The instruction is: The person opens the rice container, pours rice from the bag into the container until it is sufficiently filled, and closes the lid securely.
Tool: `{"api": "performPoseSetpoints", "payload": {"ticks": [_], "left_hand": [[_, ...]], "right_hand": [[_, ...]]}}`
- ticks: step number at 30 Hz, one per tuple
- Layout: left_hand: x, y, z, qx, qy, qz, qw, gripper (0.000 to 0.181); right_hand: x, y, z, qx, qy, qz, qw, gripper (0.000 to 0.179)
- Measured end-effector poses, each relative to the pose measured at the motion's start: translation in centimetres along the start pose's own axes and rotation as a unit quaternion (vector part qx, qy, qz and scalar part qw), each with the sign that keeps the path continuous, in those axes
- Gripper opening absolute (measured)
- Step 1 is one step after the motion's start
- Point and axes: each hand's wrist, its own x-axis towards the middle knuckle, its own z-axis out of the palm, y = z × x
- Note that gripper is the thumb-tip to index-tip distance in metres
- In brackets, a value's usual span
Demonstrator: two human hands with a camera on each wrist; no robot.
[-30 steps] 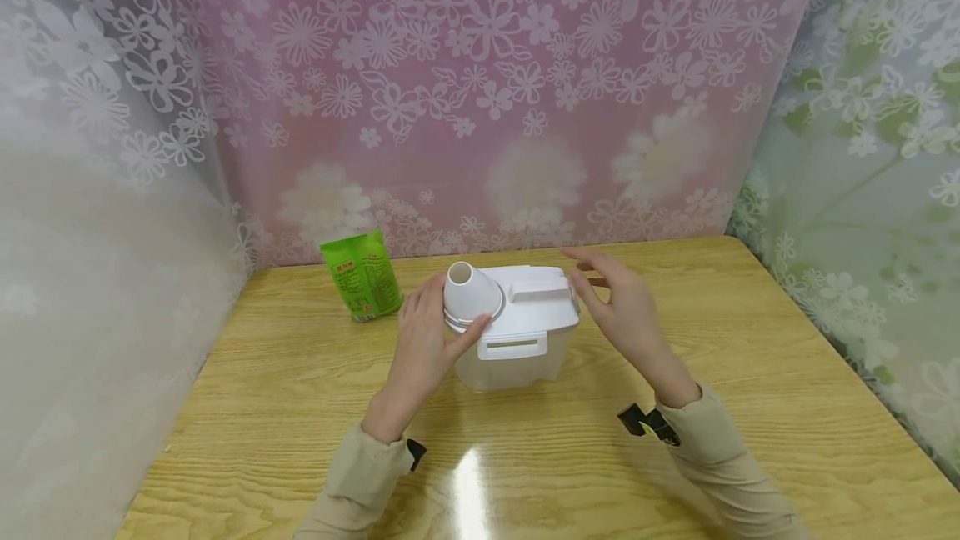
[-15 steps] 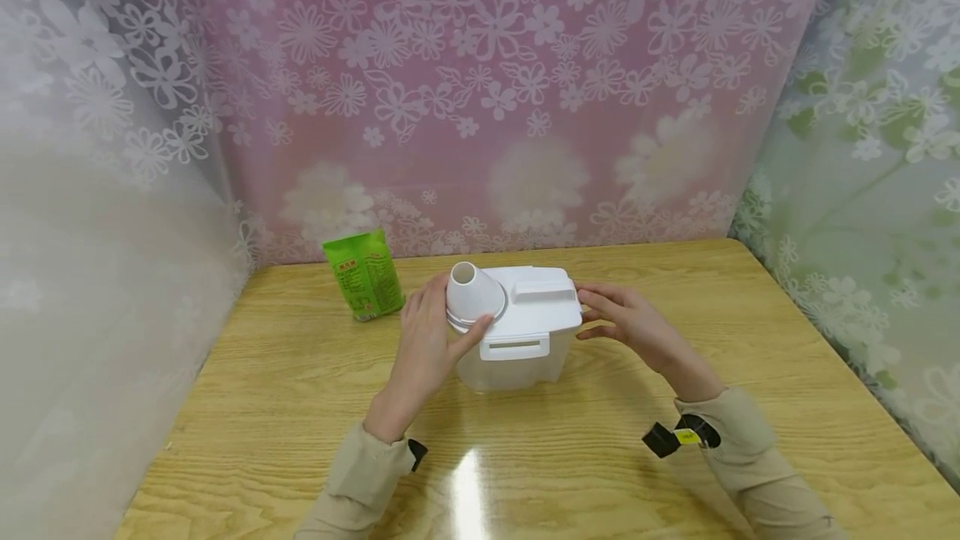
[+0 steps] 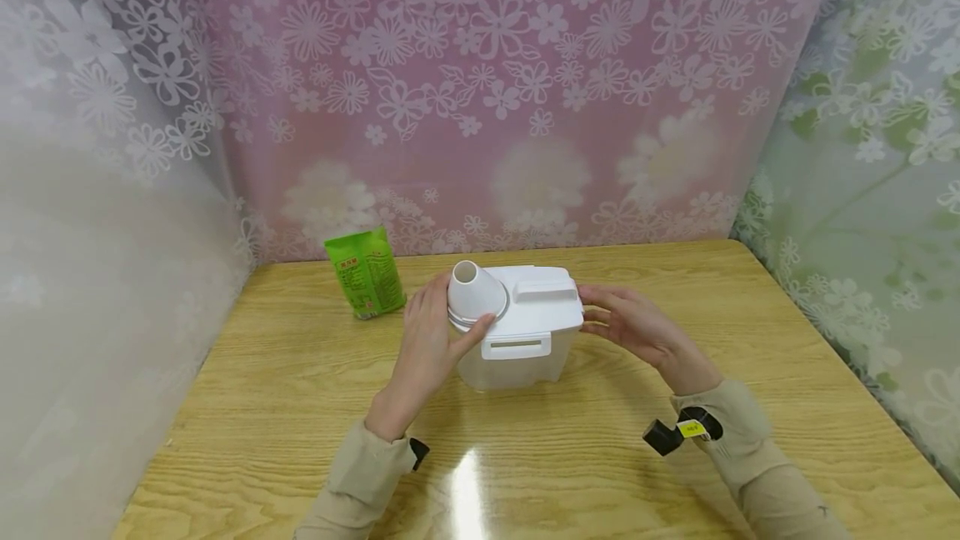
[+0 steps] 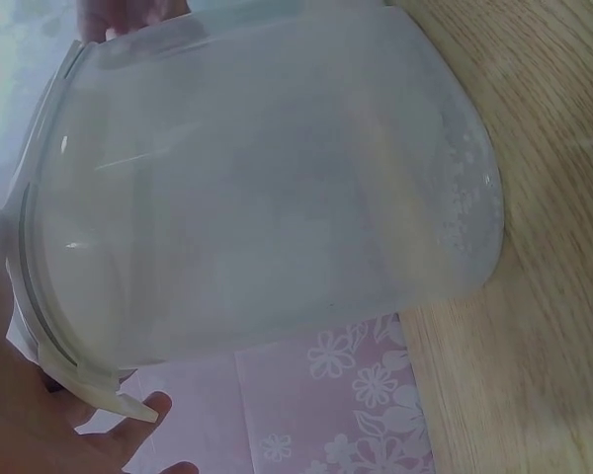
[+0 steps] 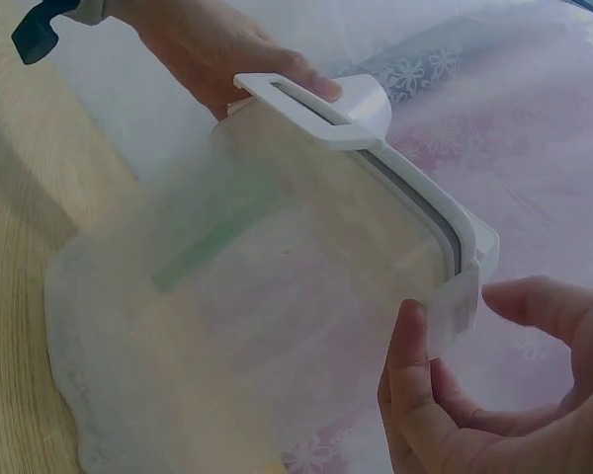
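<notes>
A translucent storage container [image 3: 513,372] with a white lid [image 3: 528,319] stands upright on the table. A white cone-shaped spout [image 3: 474,294] rises from the lid's left end, and a raised bar handle [image 3: 546,292] lies on its right part. My left hand [image 3: 426,336] holds the lid's left end, thumb at the front beside the spout, fingers round the far side. At the right end, my right hand [image 3: 633,327] has its fingers on both sides of the end latch [image 5: 453,314]. The front latch [image 3: 516,347] sticks outward in the head view.
A green printed bag [image 3: 366,273] stands at the back left of the wooden table [image 3: 300,423]. Floral curtains [image 3: 480,90] hang behind and along both sides. Black wrist cameras [image 3: 663,437] sit at the sleeves.
My right hand has come down from above the lid's right corner to the end latch, its fingers closing in there. My left hand, the container and the bag stay in place.
</notes>
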Motion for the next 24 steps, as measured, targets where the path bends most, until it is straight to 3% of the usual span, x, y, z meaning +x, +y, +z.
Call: {"api": "performPoseSetpoints", "payload": {"ticks": [10,17,24], "left_hand": [[0.02,0.08,0.09,-0.004,-0.001,-0.013,0.9999,0.071],[0.04,0.03,0.19,-0.009,-0.002,-0.011,0.9999,0.071],[-0.04,0.15,0.17,-0.011,-0.002,-0.008,0.9999,0.073]], "right_hand": [[0.0,-0.25,-0.07,-0.005,-0.005,-0.001,1.0,0.02],[0.12,-0.29,-0.38,-0.031,-0.042,-0.006,0.9986,0.06],[0.37,-0.6,-0.29,-0.007,-0.054,0.012,0.9984,0.067]]}}
